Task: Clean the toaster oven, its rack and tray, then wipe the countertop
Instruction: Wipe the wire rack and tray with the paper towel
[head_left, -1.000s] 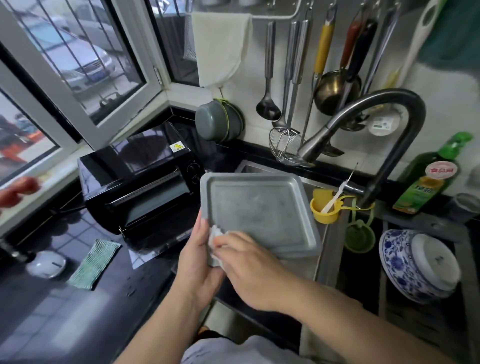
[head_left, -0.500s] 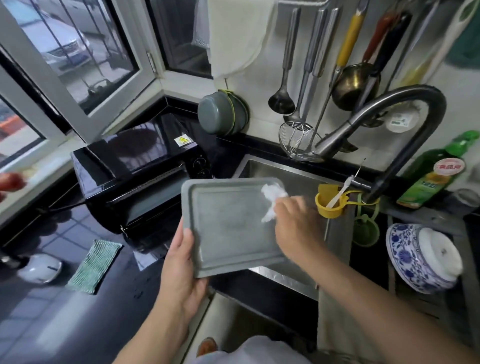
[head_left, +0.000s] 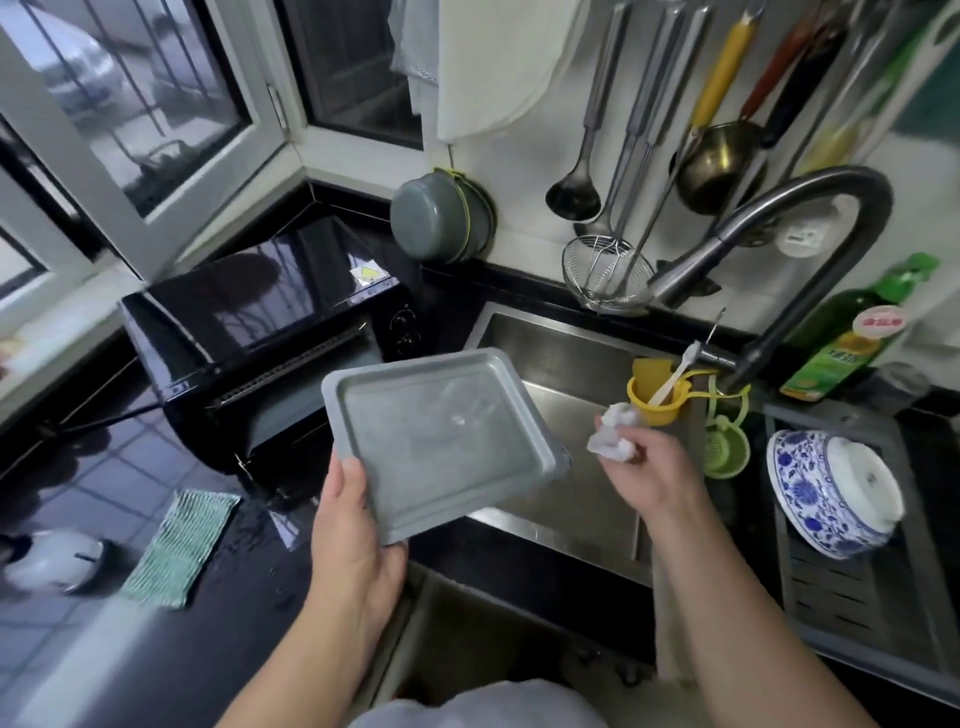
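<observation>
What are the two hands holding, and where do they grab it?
The left hand grips the gray tray by its near edge. The right hand pinches a crumpled white wipe.

White tiled wall (head_left: 524, 171) behind steel sink (head_left: 566, 353), utensils hanging. White-framed corner windows (head_left: 171, 98) at left, dim daylight through bars. Curved dark faucet (head_left: 810, 218) over sink's right edge.

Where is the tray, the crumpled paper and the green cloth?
tray (head_left: 441, 441), head view, middle of its flat bottom
crumpled paper (head_left: 613, 436), head view, middle of the wad
green cloth (head_left: 179, 548), head view, its middle
</observation>
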